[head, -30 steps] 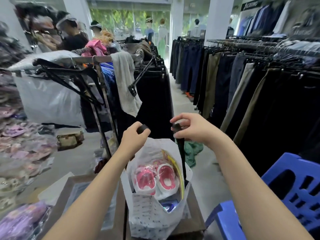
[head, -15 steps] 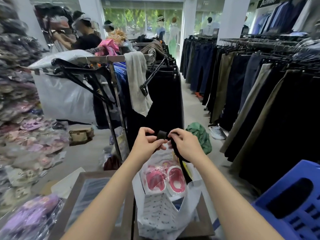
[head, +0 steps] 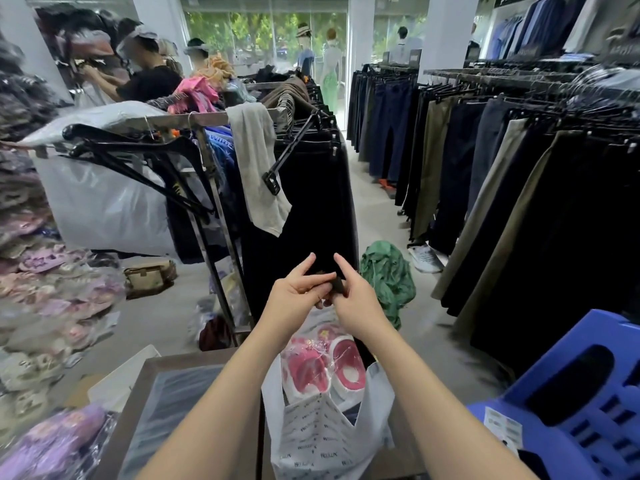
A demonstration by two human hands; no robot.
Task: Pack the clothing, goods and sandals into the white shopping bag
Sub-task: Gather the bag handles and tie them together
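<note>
The white shopping bag (head: pixel 322 441) stands upright on a brown surface in front of me, its mouth gathered at the top. Pink and white sandals (head: pixel 322 365) wrapped in clear plastic show inside it. Above the bag my left hand (head: pixel 294 292) and my right hand (head: pixel 353 299) meet. Both pinch the bag's black handles (head: pixel 337 285) between fingers and thumb, held together. What lies deeper in the bag is hidden.
A brown box with plastic-wrapped goods (head: pixel 173 403) sits left of the bag. A blue plastic stool (head: pixel 571 403) is at the right. Clothes racks (head: pixel 311 188) stand ahead and right, a green garment (head: pixel 388 275) lies on the floor. Packed sandals (head: pixel 52 289) pile up left. People stand at the back left.
My hands came together from apart, bringing the two black handles to one point above the bag. The view moved closer and slightly upward.
</note>
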